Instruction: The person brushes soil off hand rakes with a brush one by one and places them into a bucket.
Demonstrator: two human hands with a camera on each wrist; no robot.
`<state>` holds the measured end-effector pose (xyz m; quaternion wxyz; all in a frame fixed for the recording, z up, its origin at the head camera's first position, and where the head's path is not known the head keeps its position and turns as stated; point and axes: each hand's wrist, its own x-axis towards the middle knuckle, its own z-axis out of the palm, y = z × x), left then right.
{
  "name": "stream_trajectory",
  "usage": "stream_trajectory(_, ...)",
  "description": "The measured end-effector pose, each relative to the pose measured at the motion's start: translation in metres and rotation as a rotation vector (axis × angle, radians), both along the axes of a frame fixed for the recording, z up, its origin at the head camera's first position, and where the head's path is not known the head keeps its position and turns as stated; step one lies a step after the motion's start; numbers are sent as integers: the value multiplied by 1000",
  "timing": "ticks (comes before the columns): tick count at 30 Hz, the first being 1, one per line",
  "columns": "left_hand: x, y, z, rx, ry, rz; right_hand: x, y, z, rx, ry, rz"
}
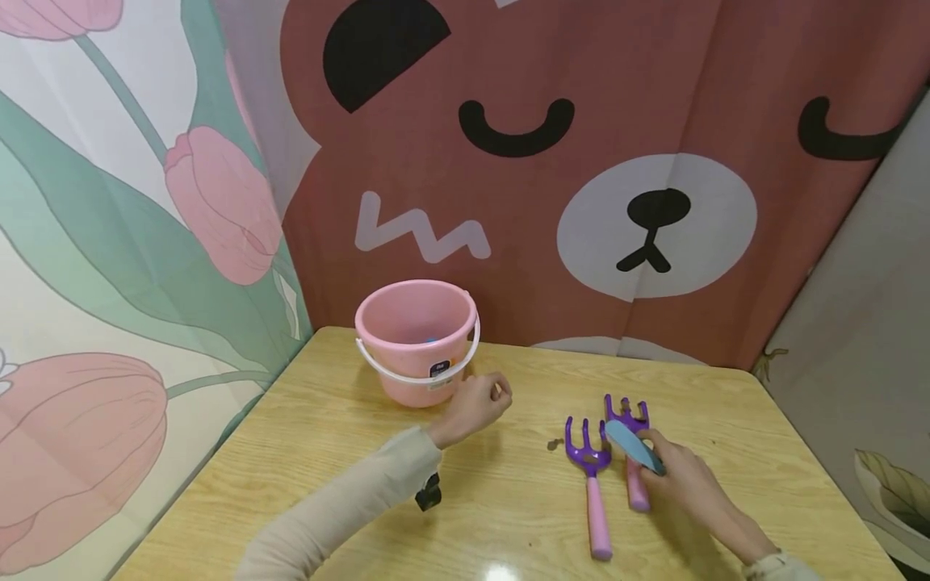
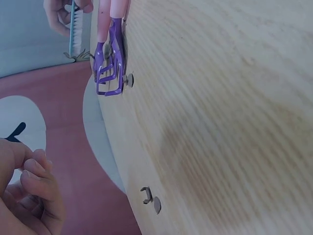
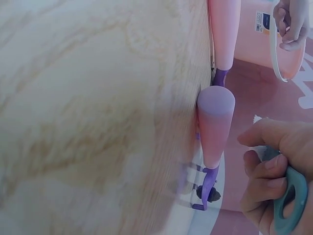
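Note:
My right hand (image 1: 690,480) grips a small blue brush (image 1: 632,446) above the table. White bristles show on the brush (image 2: 76,30) in the left wrist view, and a looped handle end in the right wrist view. Below it lie two toy hand rakes with purple tines and pink handles: the left rake (image 1: 596,516) and the right rake (image 1: 637,488), partly hidden by the brush. My left hand (image 1: 475,407) is raised just in front of the pink bucket (image 1: 414,375), its fingers loosely curled and holding nothing.
The bucket has a white handle (image 1: 407,378) hanging at its front and a bit of something blue (image 1: 432,340) inside. Small dark bits (image 1: 555,444) lie by the left rake's tines. A printed bear curtain (image 1: 523,242) hangs behind the wooden table (image 1: 508,516).

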<state>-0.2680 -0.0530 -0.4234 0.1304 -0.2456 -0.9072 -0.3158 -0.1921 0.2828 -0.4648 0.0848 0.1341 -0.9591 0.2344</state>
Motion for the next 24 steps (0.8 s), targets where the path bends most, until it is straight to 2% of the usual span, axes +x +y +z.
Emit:
stream_trajectory(9, 2, 4, -15, 25, -66, -36, 1, 2, -1, 2, 9, -1)
stream_trajectory(16, 5, 9, -17, 24, -28, -50, 1, 2, 1, -6, 33, 6)
stream_trajectory(24, 8, 12, -22, 33, -64, -66, -3, 4, 2, 8, 36, 6)
